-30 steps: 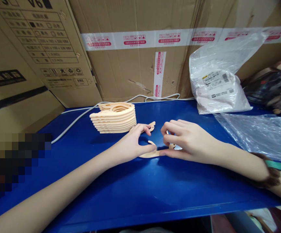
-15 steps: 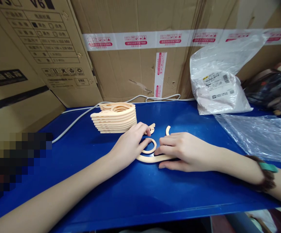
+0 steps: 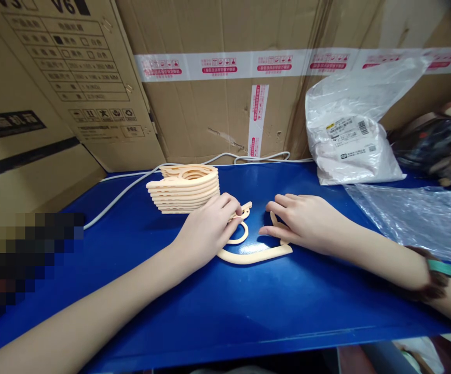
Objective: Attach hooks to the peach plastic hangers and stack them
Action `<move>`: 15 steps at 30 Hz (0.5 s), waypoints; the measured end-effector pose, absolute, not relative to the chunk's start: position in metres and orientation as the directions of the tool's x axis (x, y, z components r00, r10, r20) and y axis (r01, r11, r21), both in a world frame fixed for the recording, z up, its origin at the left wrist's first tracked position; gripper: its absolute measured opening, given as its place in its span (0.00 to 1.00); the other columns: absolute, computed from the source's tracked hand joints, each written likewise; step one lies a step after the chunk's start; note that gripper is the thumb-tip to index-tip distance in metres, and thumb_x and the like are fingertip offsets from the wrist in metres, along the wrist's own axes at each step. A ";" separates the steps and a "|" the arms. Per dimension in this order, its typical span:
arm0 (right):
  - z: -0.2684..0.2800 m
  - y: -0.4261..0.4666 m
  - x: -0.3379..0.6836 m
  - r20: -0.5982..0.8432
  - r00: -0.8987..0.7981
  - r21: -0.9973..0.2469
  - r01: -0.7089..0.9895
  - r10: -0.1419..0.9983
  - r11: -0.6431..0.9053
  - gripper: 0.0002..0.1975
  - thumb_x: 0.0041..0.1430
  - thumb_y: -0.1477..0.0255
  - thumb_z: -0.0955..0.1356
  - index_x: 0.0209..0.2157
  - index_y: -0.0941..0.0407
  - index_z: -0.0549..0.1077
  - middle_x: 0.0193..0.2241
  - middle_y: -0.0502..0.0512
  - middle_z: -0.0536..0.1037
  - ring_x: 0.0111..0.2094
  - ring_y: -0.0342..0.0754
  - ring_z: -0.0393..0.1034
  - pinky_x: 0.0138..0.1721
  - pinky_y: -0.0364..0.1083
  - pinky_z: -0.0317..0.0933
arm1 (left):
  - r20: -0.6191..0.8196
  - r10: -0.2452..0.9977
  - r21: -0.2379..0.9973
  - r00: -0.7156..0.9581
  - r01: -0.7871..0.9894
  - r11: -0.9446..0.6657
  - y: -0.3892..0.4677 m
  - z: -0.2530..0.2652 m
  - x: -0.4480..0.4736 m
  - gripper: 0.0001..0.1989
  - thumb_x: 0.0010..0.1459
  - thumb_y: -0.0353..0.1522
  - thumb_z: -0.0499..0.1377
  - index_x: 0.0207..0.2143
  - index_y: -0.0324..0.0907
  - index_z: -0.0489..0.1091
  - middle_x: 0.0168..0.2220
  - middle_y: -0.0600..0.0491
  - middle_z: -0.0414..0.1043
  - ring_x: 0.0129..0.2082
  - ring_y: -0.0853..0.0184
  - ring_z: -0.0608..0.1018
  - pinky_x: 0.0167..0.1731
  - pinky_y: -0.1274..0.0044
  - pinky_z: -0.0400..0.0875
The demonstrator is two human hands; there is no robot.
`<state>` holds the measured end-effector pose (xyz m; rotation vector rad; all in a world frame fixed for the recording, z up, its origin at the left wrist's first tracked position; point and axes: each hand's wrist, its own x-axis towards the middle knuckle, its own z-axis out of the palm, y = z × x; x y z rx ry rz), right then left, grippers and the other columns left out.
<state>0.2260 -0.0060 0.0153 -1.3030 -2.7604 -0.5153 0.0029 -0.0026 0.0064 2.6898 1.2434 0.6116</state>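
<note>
My left hand (image 3: 212,223) is closed with thumb and fingers bent around part of a cream plastic folding hanger (image 3: 254,256). The hanger's ring and long curved arm show beside and below that thumb; the gripped part is mostly hidden. My right hand (image 3: 303,221) is spread over a separate curved cream plastic piece (image 3: 274,218). Its thumb and index finger stand apart on either side of the piece, which is partly covered by the hand. Behind my left hand is a neat stack of similar cream hangers (image 3: 186,189).
Cardboard boxes (image 3: 209,114) stand along the back and left of the blue table (image 3: 225,317). A white cable (image 3: 124,197) runs along the rear edge. At the right are a white plastic parcel bag (image 3: 350,145) and a flat clear plastic sheet (image 3: 420,218).
My right hand has left the hanger's long arm and moved slightly away and right, over the curved piece. The arm's right end now shows. My left hand stays nearly in place.
</note>
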 end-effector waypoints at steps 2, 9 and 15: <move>0.015 -0.005 0.227 0.200 -0.650 0.301 0.753 0.733 0.586 0.22 0.64 0.54 0.60 0.34 0.59 0.71 0.31 0.59 0.73 0.31 0.52 0.69 0.29 0.47 0.53 | 0.330 0.728 0.307 0.601 0.661 -0.685 -0.005 0.007 0.004 0.07 0.64 0.36 0.53 0.40 0.44 0.67 0.46 0.52 0.69 0.46 0.62 0.72 0.44 0.70 0.68; 0.015 -0.004 0.229 0.193 -0.683 0.209 0.730 0.704 0.651 0.14 0.65 0.62 0.62 0.36 0.59 0.71 0.33 0.58 0.72 0.33 0.50 0.67 0.32 0.46 0.56 | 0.289 0.753 0.386 0.591 0.648 -0.657 -0.005 0.002 0.005 0.08 0.54 0.32 0.59 0.39 0.46 0.69 0.47 0.53 0.70 0.47 0.62 0.73 0.49 0.69 0.68; 0.018 -0.011 0.225 0.197 -0.800 -0.008 0.576 0.566 0.817 0.15 0.67 0.62 0.61 0.33 0.58 0.69 0.31 0.54 0.71 0.32 0.46 0.64 0.35 0.45 0.56 | 0.326 0.756 0.316 0.567 0.689 -0.653 -0.003 0.002 0.004 0.08 0.56 0.32 0.58 0.40 0.44 0.67 0.46 0.53 0.70 0.46 0.63 0.74 0.45 0.71 0.69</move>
